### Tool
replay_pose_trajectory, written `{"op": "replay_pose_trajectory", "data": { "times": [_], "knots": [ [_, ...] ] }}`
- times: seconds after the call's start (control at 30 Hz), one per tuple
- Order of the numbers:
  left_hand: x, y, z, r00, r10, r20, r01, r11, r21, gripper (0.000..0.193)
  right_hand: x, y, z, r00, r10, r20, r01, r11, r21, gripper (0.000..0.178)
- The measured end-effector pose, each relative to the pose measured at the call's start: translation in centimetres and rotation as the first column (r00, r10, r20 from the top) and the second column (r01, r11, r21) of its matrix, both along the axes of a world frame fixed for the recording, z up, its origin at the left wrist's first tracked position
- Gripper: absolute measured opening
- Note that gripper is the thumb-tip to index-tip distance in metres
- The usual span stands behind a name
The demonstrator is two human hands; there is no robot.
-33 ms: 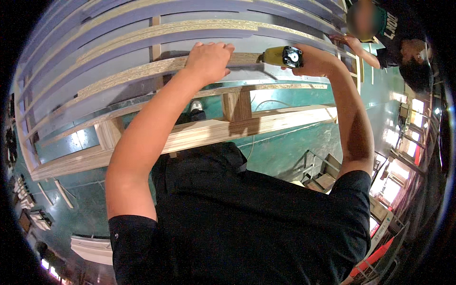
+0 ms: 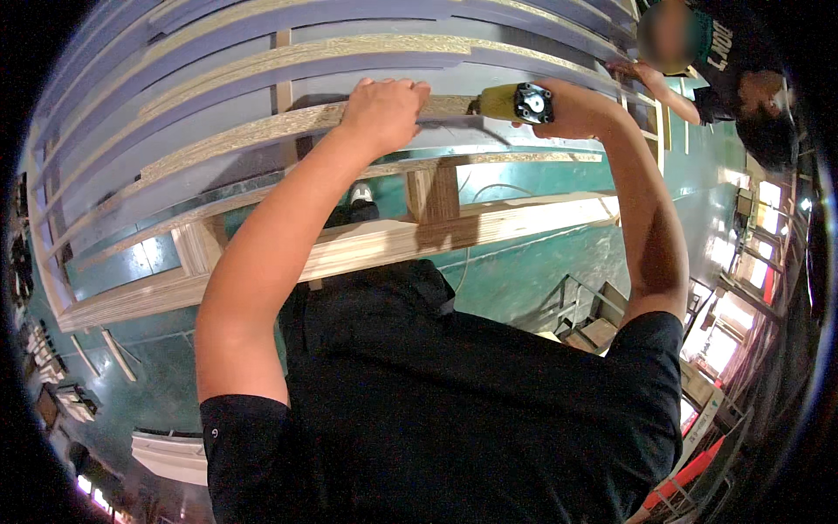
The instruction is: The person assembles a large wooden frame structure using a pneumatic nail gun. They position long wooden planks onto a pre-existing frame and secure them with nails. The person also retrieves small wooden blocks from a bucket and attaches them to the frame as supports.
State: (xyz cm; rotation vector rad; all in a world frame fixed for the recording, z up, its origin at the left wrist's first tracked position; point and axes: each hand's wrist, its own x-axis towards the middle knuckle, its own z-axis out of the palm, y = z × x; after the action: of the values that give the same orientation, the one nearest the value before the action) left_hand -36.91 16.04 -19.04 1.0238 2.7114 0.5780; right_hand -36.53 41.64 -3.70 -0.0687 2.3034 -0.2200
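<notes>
My left hand is closed over the top edge of a long wooden slat in a large frame. Its fingers curl over the far side, so the fingertips are partly hidden. To its right, my right hand grips a yellow nail gun with a black end cap. The gun lies low along the same slat, its nose pointing left toward my left hand. Whether the nose touches the wood I cannot tell. A pale wooden rail with short wooden blocks runs along the frame's near side.
Several more parallel slats stretch across the far side over grey panels. At the upper right a person in a dark shirt has a hand by the frame's end. A thin hose crosses the green floor. White boards lie lower left.
The nail gun and my right hand have shifted very slightly to the left. My left hand stays on the slat.
</notes>
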Motion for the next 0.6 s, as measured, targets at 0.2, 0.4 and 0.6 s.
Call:
{"op": "replay_pose_trajectory", "data": {
  "times": [0.2,0.4,0.6],
  "knots": [
    [0.9,0.5,-2.3,0.995,0.097,-0.019,-0.094,0.987,0.133,0.012,0.3,1.1,-1.8,0.995,0.104,-0.003,-0.104,0.993,-0.06,0.052],
    [1.2,0.3,-2.1,0.995,0.097,-0.017,-0.095,0.992,0.088,0.016,-0.2,1.4,-2.4,0.994,0.11,-0.005,-0.11,0.987,-0.116,0.053],
    [1.4,-0.5,-2.1,0.993,0.116,0.003,-0.116,0.989,0.093,0.026,0.0,1.5,-3.6,0.977,0.207,-0.059,-0.213,0.97,-0.115,0.06]
  ]
}}
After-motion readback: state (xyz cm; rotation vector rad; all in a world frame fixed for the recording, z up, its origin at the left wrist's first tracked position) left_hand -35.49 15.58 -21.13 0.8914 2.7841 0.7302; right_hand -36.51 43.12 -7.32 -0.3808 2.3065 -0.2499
